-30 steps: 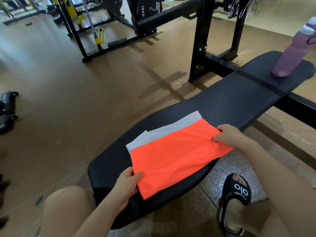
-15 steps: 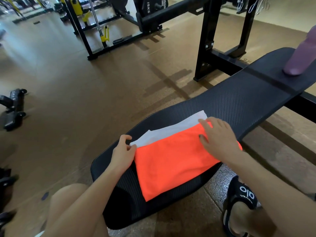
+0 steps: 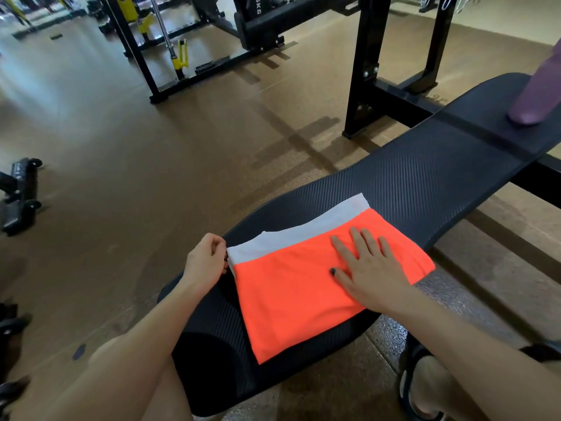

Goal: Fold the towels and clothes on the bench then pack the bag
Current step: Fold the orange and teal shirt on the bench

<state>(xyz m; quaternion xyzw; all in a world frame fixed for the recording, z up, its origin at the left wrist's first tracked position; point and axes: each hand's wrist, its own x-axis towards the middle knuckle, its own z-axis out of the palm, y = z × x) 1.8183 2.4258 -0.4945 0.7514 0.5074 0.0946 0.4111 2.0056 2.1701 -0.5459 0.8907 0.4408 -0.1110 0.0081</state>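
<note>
Right hand (image 3: 368, 270) now lies flat, fingers straight and spread, palm down on the orange cloth (image 3: 303, 287); a second ago the same hand was pinching the cloth's right-hand corner, and half a second ago it was reaching across the top. Left hand (image 3: 206, 262) has moved too: from gripping the near left corner of the orange cloth up to the far left corner of the stack, where its curled fingers sit against the end of the white cloth (image 3: 291, 235). Whether it actually pinches the white edge cannot be told from this angle. The two hands are apart, one at each side of the stack. The orange cloth is folded into a rough rectangle on the near end of the bench (image 3: 425, 183), its near right edge hanging slightly over the bench's near side; the white cloth lies under it, showing as a strip along the far edge. A purple bottle (image 3: 534, 98) stands at the bench's far end, well apart. Judgement: the shift from pinching to pressing suggests the fold is made and is being smoothed and squared with the piece below. No bag is in view, so packing appears not yet begun.
</note>
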